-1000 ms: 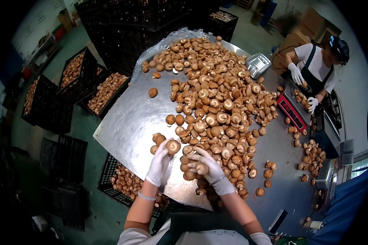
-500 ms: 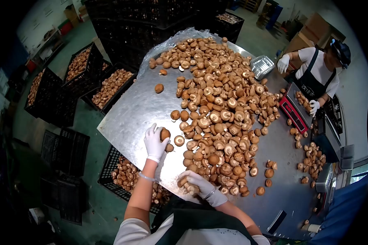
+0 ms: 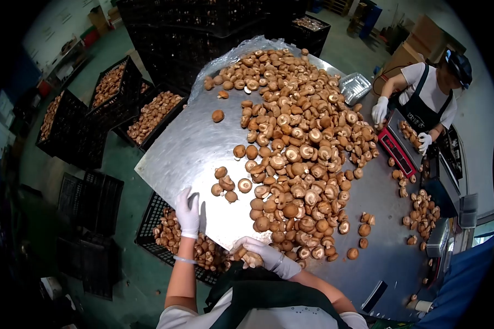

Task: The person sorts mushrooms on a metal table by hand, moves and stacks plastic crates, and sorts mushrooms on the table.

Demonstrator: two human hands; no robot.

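Observation:
My left hand (image 3: 187,214), in a white glove, is over the table's left edge with its fingers apart and nothing in them. To its right a small group of brown mushrooms (image 3: 224,185) lies on the metal table (image 3: 175,148). At the near corner of the table my right hand (image 3: 260,255), also gloved, is closed around mushrooms (image 3: 248,256). A large heap of mushrooms (image 3: 296,159) spreads over the middle of the table. Below the left edge, a black crate (image 3: 146,226) holds more mushrooms and is partly hidden by my left arm.
At the right a co-worker (image 3: 422,98) in a dark apron has gloved hands near a red scale (image 3: 396,151). A clear plastic tray (image 3: 355,88) stands by the heap. Filled black crates (image 3: 153,118) stand on the floor at the left, with stacked crates behind the table.
My left hand has let go of a mushroom, which now lies with the small group, and moved left toward the table edge. My right hand, still holding mushrooms, has shifted slightly. The co-worker's hand has lowered toward the scale.

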